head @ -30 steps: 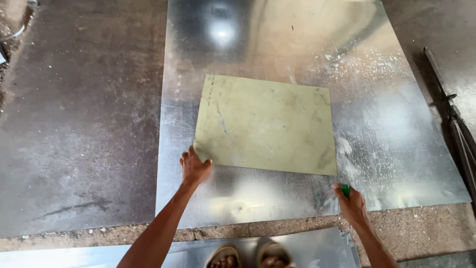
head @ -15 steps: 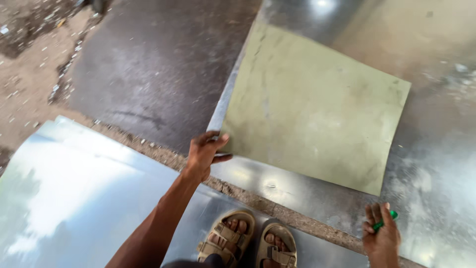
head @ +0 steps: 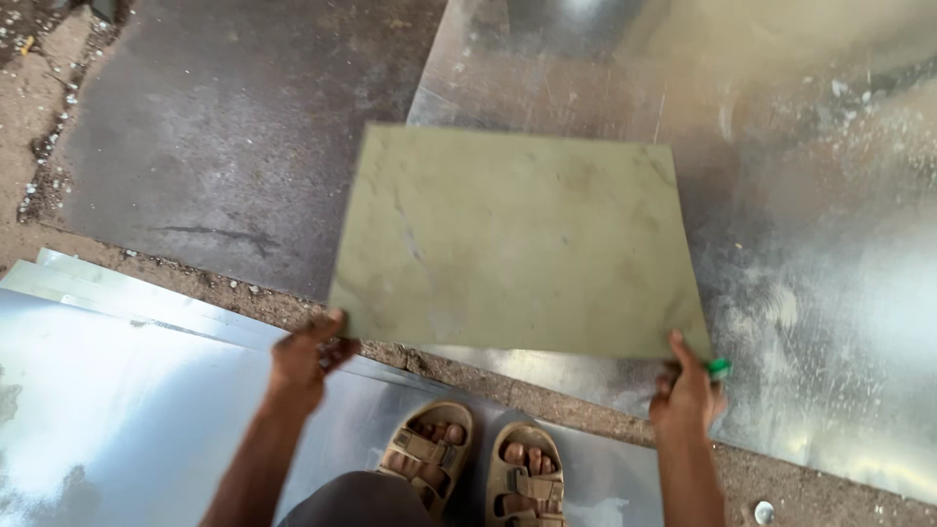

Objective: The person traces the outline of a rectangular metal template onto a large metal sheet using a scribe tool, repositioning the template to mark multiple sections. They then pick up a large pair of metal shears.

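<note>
Greenish flat board (head: pixel 517 239) held at its two near corners: left hand (head: pixel 305 363) pinches one, right hand (head: pixel 688 390) grips the other along with a small green object (head: pixel 719 368). Board spans out ahead of both hands, over the galvanised sheet (head: pixel 810 244), a two-corner hold that likely keeps it level.

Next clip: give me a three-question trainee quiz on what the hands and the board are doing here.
1. True or false: both hands grip the near edge of the olive-green board.
2. What small thing does the right hand also hold?
A. a green marker
B. a hammer
C. a tape measure
3. What do the sandals stand on?

Key
1. True: the left hand holds the near left corner, the right hand the near right corner.
2. A: a green marker.
3. A shiny metal sheet.
</note>
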